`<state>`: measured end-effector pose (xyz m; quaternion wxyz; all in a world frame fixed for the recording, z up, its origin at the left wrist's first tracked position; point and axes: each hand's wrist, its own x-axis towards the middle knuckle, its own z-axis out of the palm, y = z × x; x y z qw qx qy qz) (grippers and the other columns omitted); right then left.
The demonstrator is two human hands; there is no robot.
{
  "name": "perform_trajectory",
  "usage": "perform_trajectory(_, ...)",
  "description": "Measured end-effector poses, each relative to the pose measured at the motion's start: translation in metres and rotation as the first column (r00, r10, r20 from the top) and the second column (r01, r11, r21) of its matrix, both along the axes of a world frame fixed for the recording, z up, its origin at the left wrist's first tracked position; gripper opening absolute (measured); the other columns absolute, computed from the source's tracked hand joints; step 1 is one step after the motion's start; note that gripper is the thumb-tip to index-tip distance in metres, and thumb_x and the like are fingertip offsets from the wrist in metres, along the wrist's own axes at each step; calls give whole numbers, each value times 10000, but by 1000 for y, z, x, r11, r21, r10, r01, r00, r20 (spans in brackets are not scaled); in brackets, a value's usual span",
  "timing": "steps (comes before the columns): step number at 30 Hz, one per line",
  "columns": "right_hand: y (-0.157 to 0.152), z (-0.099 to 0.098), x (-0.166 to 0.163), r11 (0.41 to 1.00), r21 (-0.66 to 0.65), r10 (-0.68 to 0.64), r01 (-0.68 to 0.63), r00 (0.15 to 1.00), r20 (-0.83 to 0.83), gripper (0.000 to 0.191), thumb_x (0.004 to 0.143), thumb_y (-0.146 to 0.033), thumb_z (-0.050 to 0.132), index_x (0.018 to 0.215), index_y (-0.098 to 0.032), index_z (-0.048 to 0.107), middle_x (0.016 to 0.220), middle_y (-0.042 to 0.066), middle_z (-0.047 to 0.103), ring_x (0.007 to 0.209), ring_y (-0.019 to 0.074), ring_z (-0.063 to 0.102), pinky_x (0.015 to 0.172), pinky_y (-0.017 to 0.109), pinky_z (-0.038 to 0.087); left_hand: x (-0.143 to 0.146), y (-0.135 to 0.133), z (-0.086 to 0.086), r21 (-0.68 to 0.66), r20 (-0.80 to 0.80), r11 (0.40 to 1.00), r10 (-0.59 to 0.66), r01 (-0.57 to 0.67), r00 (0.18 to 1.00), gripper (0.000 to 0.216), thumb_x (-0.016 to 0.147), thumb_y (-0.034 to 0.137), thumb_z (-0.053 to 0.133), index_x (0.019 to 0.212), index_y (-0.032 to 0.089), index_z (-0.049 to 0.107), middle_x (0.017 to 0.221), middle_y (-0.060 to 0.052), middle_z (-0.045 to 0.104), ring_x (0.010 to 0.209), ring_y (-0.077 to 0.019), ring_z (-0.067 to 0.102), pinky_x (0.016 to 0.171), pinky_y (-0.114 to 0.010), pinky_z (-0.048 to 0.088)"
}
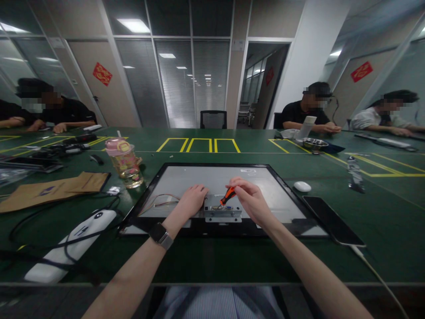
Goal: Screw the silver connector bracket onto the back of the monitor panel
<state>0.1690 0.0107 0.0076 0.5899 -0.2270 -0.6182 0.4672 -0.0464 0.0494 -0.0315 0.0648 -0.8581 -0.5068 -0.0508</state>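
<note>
A flat monitor panel [215, 177] lies back-side up on the green bench [212, 261], close to its near edge, its long sides parallel to that edge. Low on the panel's middle sits a small metal bracket [223, 214] with a connector row.

The right hand [250, 199] is closed around an orange-handled screwdriver [227, 196]; the tool slants from upper right down to lower left, its tip at the bracket. The left hand [191, 200] rests with loosely curled fingers on the panel just left of the bracket, holding nothing that can be seen; a watch [161, 235] is on that wrist. Thin coloured wires [159, 200] run across the panel to the left of this hand.

Around the panel: a dark phone [332, 219] with a white cable lies just beside its right edge, a white mouse [302, 186] a little farther back. Toward the left edge of the bench stand a clear bottle with a pink lid [126, 163], brown paper envelopes [49, 188], and a white power strip [73, 248] crossed by black cables. Yellow tape rectangles [198, 145] mark the far side. A metal bowl [314, 143] stands far right. Other people sit at the far corners.

A small label on the panel is too small to read.
</note>
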Motion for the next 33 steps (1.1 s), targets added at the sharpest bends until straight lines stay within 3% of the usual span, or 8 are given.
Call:
perform_trajectory(5,4,-1,2,997,-60,41,-40,999,22,295,871,-432,683,1119,-276,721,961,48,729,943,207,676,911,391,515,1,-1,2,3,-4,1000,1,-1,1000,298,946,94,428,1176,170,602,1146,-115,638,1067,-242,607,910,-361,480)
perform_trajectory(10,7,-2,5,999,45,-14,11,997,79,208,937,-410,601,1010,-282,747,1003,51,705,1021,207,646,956,383,481,1,1,0,-1,-15,1000,-1,1,1000,301,945,88,426,1180,159,600,1161,-119,633,1095,-247,599,941,-372,473)
perform_trajectory(16,5,0,4,995,78,-74,70,996,50,148,835,-399,728,902,-274,770,899,36,667,861,186,651,770,335,542,1,-1,2,-8,3,1000,5,-5,1000,303,941,85,433,1178,169,603,1161,-116,634,1099,-236,597,940,-355,472)
perform_trajectory(20,5,0,3,995,48,-95,93,994,54,220,881,-399,677,1048,-269,734,946,43,733,906,202,690,831,362,554,2,-1,3,-7,-2,1000,13,-13,1000,301,949,95,422,1178,168,603,1165,-116,635,1108,-245,596,937,-366,472)
perform_trajectory(24,-1,6,2,983,140,-142,121,978,153,224,959,-381,559,1025,-255,732,981,58,736,983,214,676,913,383,525,2,1,1,-10,-17,1000,12,-12,1000,299,952,100,415,1176,172,600,1161,-111,634,1092,-247,600,922,-367,475)
perform_trajectory(27,-4,8,1,974,198,-136,106,980,144,184,916,-380,627,962,-255,754,1029,68,689,1022,221,640,911,380,519,1,2,0,-5,-25,1000,15,-15,1000,307,943,97,428,1189,175,593,1175,-106,631,1074,-245,602,914,-363,476)
perform_trajectory(31,-1,2,0,984,152,-107,95,991,75,115,839,-365,725,847,-257,762,889,42,656,873,198,646,796,361,548,0,1,0,-8,-4,1000,11,-11,1000,313,939,91,435,1197,175,591,1178,-109,630,1097,-233,595,930,-348,470)
perform_trajectory(33,1,-1,1,991,110,-83,76,994,64,136,862,-353,703,957,-274,760,905,36,684,871,192,665,801,360,555,1,-1,2,-6,5,1000,7,-7,1000,309,943,93,432,1192,173,595,1178,-113,629,1105,-234,593,934,-349,470)
